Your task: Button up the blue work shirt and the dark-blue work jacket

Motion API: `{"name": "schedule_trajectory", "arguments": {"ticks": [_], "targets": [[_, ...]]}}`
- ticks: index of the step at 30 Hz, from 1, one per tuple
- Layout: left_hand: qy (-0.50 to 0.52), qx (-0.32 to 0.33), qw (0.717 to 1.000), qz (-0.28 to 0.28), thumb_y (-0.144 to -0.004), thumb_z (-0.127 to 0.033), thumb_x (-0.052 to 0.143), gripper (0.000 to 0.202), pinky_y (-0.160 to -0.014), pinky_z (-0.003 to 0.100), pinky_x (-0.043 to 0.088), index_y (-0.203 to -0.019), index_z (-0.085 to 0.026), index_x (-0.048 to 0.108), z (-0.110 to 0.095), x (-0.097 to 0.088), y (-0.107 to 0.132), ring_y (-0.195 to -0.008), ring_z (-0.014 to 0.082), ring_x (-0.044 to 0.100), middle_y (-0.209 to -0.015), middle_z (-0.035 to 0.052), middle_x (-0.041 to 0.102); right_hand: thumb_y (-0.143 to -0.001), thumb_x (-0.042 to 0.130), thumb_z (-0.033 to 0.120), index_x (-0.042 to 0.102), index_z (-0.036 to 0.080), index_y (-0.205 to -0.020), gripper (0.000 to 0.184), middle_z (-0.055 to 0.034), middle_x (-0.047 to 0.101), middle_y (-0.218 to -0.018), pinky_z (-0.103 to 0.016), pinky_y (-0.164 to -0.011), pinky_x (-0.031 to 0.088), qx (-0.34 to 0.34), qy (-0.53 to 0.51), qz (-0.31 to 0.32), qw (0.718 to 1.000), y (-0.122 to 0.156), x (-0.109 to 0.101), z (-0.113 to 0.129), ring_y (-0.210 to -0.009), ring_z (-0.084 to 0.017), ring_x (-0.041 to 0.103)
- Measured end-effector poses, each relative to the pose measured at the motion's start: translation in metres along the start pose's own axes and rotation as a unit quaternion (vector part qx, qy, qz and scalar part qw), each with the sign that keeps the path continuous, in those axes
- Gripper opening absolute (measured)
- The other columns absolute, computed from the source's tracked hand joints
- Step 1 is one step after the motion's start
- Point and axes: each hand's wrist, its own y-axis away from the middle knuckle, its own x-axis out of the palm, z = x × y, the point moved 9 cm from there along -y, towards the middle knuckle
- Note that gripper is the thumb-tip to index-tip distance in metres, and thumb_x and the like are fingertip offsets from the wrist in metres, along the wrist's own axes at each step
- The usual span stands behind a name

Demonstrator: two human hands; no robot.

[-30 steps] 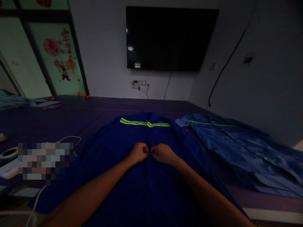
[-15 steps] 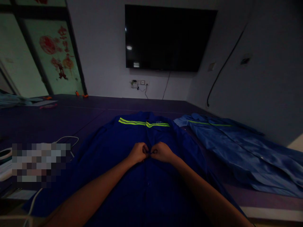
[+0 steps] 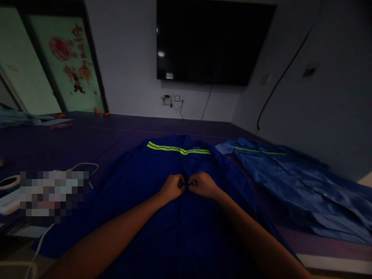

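A dark blue work jacket point(image 3: 145, 174) with yellow-green reflective stripes across its chest lies spread out, front side up, its collar pointing away from me. Along the front opening, below the stripes, my left hand point(image 3: 173, 186) pinches the jacket's edge. Close beside it my right hand point(image 3: 204, 185) pinches the same edge from the other side. The fingertips of both hands nearly meet, and they hide whatever small part of the placket is between them.
A lighter blue jacket point(image 3: 290, 182) lies to the right on the purple surface point(image 3: 116, 133). At left are a white cable point(image 3: 43, 242), a tape roll point(image 3: 10, 183) and a blurred-out item. Pale green cloth point(image 3: 17, 116) lies far left. A television point(image 3: 212, 42) hangs on the wall.
The camera view has shifted slightly. Both hands keep their pinch at the jacket's front opening, with little visible movement along the cloth.
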Motion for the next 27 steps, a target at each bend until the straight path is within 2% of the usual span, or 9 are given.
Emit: {"name": "schedule_trajectory", "arguments": {"ticks": [2, 4, 7, 10, 14, 17, 19, 24, 27], "targets": [[0.017, -0.033, 0.999, 0.028, -0.064, -0.02, 0.06, 0.01, -0.045, 0.018, 0.033, -0.07, -0.013, 0.057, 0.002, 0.001, 0.002, -0.048, 0.0078, 0.05, -0.054, -0.0032, 0.054, -0.065, 0.056, 0.016, 0.067, 0.019, -0.073, 0.014, 0.0029, 0.059, -0.058, -0.02, -0.05, 0.027, 0.027, 0.012, -0.009, 1.0, 0.001, -0.006, -0.004, -0.055, -0.011, 0.053], [0.058, -0.087, 0.988, 0.117, -0.067, -0.035, 0.061, 0.022, -0.039, 0.018, 0.03, -0.064, -0.014, 0.054, 0.003, 0.012, 0.01, -0.039, 0.0067, 0.046, -0.048, -0.0045, 0.051, -0.069, 0.054, 0.018, 0.067, 0.02, -0.076, 0.015, 0.0028, 0.06, -0.06, -0.021, -0.05, 0.027, 0.056, 0.024, -0.024, 0.998, 0.002, -0.013, -0.008, -0.056, -0.012, 0.054], [0.126, -0.154, 0.928, 0.314, -0.064, -0.052, 0.061, 0.04, -0.032, 0.018, 0.026, -0.055, -0.014, 0.05, -0.004, 0.037, 0.036, -0.03, 0.0057, 0.041, -0.042, -0.0038, 0.051, -0.074, 0.051, 0.02, 0.067, 0.023, -0.084, 0.018, 0.0025, 0.062, -0.065, -0.022, -0.051, 0.029, 0.084, 0.037, -0.05, 0.995, 0.004, -0.022, -0.009, -0.06, -0.013, 0.057], [0.14, -0.177, 0.865, 0.449, -0.051, -0.05, 0.073, 0.042, -0.03, 0.017, 0.028, -0.054, -0.013, 0.053, -0.013, 0.049, 0.062, -0.03, 0.0066, 0.044, -0.044, -0.0023, 0.055, -0.077, 0.05, 0.021, 0.065, 0.024, -0.09, 0.021, 0.0017, 0.064, -0.07, -0.022, -0.053, 0.03, 0.09, 0.05, -0.06, 0.993, 0.005, -0.022, -0.008, -0.064, -0.014, 0.058], [0.127, -0.164, 0.834, 0.511, -0.045, -0.045, 0.077, 0.039, -0.031, 0.016, 0.033, -0.052, -0.013, 0.057, -0.012, 0.055, 0.072, -0.031, 0.0072, 0.048, -0.043, -0.0014, 0.057, -0.076, 0.054, 0.017, 0.062, 0.023, -0.097, 0.024, 0.0015, 0.064, -0.075, -0.021, -0.056, 0.033, 0.07, 0.005, -0.078, 0.994, 0.004, -0.022, -0.006, -0.066, -0.014, 0.058], [0.132, -0.17, 0.821, 0.529, -0.048, -0.043, 0.076, 0.035, -0.031, 0.016, 0.034, -0.049, -0.013, 0.058, -0.009, 0.057, 0.073, -0.032, 0.008, 0.049, -0.044, 0.0003, 0.059, -0.073, 0.059, 0.02, 0.061, 0.018, -0.091, 0.018, 0.0016, 0.061, -0.071, -0.019, -0.052, 0.034, 0.05, -0.112, -0.105, 0.987, 0.006, -0.028, -0.002, -0.056, -0.011, 0.053], [0.134, -0.179, 0.814, 0.536, -0.051, -0.041, 0.076, 0.032, -0.03, 0.018, 0.036, -0.049, -0.014, 0.059, -0.008, 0.056, 0.074, -0.032, 0.0092, 0.049, -0.045, 0.0014, 0.06, -0.076, 0.06, 0.03, 0.06, 0.014, -0.076, 0.016, 0.0019, 0.057, -0.062, -0.018, -0.047, 0.033, 0.025, -0.212, -0.049, 0.976, 0.007, -0.023, 0.007, -0.049, -0.009, 0.048], [0.141, -0.169, 0.804, 0.553, -0.057, -0.043, 0.072, 0.032, -0.03, 0.018, 0.037, -0.048, -0.015, 0.06, -0.01, 0.053, 0.075, -0.034, 0.0101, 0.051, -0.047, 0.0035, 0.061, -0.068, 0.068, 0.044, 0.063, 0.012, -0.064, 0.032, 0.0033, 0.053, -0.049, -0.015, -0.04, 0.031, -0.014, -0.301, 0.32, 0.898, 0.038, 0.033, 0.046, -0.043, -0.007, 0.046], [0.151, -0.167, 0.797, 0.561, -0.059, -0.044, 0.07, 0.031, -0.028, 0.017, 0.035, -0.05, -0.016, 0.061, -0.01, 0.054, 0.074, -0.034, 0.0104, 0.051, -0.047, 0.0035, 0.061, -0.064, 0.071, 0.041, 0.065, 0.013, -0.065, 0.029, 0.0033, 0.056, -0.05, -0.014, -0.037, 0.03, 0.018, -0.269, 0.388, 0.881, 0.051, 0.049, 0.049, -0.04, -0.006, 0.046]]}}
